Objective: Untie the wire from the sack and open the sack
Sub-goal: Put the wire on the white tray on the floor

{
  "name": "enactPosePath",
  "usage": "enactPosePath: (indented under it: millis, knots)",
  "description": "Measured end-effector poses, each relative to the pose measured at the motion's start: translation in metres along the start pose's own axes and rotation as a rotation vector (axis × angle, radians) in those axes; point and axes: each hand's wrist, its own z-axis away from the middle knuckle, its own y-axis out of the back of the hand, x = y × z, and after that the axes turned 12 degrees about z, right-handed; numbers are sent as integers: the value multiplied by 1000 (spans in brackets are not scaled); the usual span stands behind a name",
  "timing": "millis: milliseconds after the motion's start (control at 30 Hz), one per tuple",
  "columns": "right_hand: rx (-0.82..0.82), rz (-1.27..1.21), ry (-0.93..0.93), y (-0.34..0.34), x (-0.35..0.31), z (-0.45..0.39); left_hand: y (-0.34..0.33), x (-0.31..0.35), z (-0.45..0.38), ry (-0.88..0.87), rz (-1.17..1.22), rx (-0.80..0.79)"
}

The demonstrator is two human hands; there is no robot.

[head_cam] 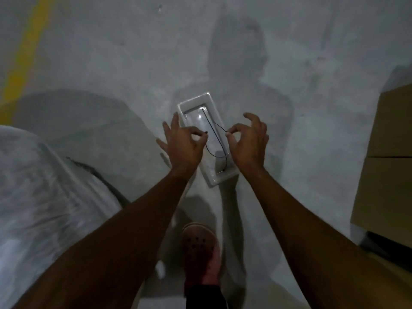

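A thin dark wire [215,139] hangs in a loose loop between my two hands, above a white rectangular tray [189,103] on the floor. My left hand [182,146] pinches one end of the wire between thumb and forefinger, the other fingers spread. My right hand [249,141] pinches the wire the same way a little further right. The sack [38,188], white and translucent, bulges at the left edge, well apart from both hands; its mouth is blurred and I cannot tell how it stands.
Grey concrete floor all around, with a yellow painted line [26,41] at the far left. Stacked brown cardboard boxes [388,161] stand at the right edge. My foot in a pink perforated clog [200,248] is planted below the tray.
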Motion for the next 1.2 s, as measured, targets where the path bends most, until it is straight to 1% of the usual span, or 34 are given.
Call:
enactPosePath:
  millis: [67, 133, 300, 367, 433, 567, 667, 733, 833, 933, 1067, 1200]
  knots:
    - [-58, -7, 4, -32, 16, -7, -24, -17, -19, 39, -73, -2]
    - [-99, 42, 24, -57, 26, -6, -39, -33, -28, 74, -155, -26]
    - [-214, 376, 91, -95, 33, -4, -62, -49, -38, 38, -364, -52]
    - [-237, 466, 112, -101, 34, -4, -67, -48, -41, 41, -381, -60]
    - [-247, 504, 110, -103, 35, -3, -67, -48, -42, 49, -369, -60]
    - [-278, 474, 143, -92, 38, 0, -53, -50, -34, -9, -321, -102]
    - [-266, 346, 204, -66, 41, 10, -24, -42, -15, -52, -260, -154]
    - [-326, 303, 224, -40, 41, 16, 2, -32, -1, -72, -297, -178]
    - [-459, 285, 252, 9, 29, 20, 48, -9, 15, -96, -330, -242]
    - [-512, 286, 331, 65, 0, 16, 101, 23, 21, -149, -440, -317]
    - [-441, 292, 447, 144, -59, 2, 186, 78, 21, -197, -534, -318]
    - [-382, 318, 566, 219, -126, -11, 274, 133, 28, -239, -568, -222]
